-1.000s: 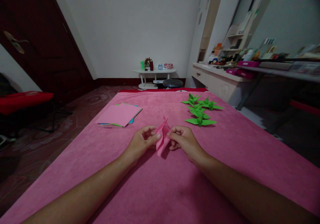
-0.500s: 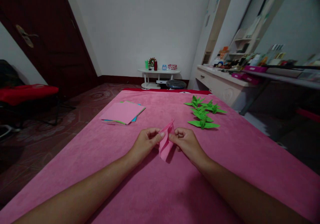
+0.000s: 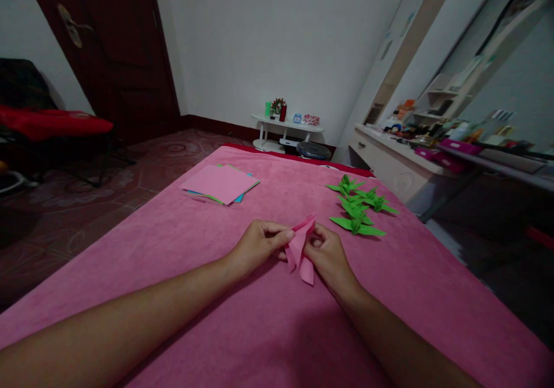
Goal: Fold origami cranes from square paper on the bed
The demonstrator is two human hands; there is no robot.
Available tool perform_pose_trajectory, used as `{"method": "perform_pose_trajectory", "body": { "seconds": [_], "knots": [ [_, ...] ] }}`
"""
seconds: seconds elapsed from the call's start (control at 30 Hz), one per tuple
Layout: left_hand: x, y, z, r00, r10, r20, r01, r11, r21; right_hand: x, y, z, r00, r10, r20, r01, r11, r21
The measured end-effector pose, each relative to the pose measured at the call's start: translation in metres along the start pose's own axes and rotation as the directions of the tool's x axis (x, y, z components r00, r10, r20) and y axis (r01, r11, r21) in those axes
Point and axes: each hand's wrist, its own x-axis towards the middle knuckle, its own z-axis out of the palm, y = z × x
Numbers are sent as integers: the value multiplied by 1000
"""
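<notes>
A partly folded sheet of pink origami paper (image 3: pixel 299 250) is held between my two hands, just above the pink cloth (image 3: pixel 208 324). My left hand (image 3: pixel 263 242) pinches its left side, thumb on top. On the opposite side my right hand (image 3: pixel 328 254) grips the paper, its fingertips partly hidden behind the folds. Two loose flaps hang down toward me, spread apart. To the right beyond my hands lie several green folded paper pieces (image 3: pixel 355 208) with pointed ends. A stack of square paper (image 3: pixel 221 183), pink on top with green and blue edges showing, rests at the far left.
Past the cloth's far edge stands a small white table (image 3: pixel 288 123) with a green cup, flowers and a red bottle. A cluttered dresser (image 3: pixel 392 160) runs along the right. At the left are a red-seated chair (image 3: pixel 56 123) and a dark door (image 3: pixel 115 47).
The pink paper's lower flaps have spread apart, and my right hand has shifted its grip on it. The whole view has tilted and turned slightly; the green pieces and the stack lie as before.
</notes>
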Motion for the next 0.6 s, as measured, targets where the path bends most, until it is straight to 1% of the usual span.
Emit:
{"method": "perform_pose_trajectory", "body": {
  "seconds": [0.1,0.2,0.3,0.43,0.5,0.6],
  "knots": [
    [-1,2,1,1000,-7,-2,7,998,-57,-2,-4,1,999,37,37,-38,998,43],
    [-2,4,3,1000,-28,5,29,997,-78,-3,-8,2,999,44,26,-44,999,15],
    [-3,4,4,998,-36,52,41,995,-86,-2,-9,1,999,42,-6,-42,999,-16],
    [-3,2,3,989,-26,147,49,987,-154,-1,-6,-1,998,53,-16,-53,999,-1],
    [-3,1,2,985,-34,167,63,983,-172,-1,-7,-1,999,50,-8,-50,999,18],
    [-3,-1,0,986,-45,161,75,981,-182,-2,-9,-1,999,41,2,-41,999,31]
  ]
}}
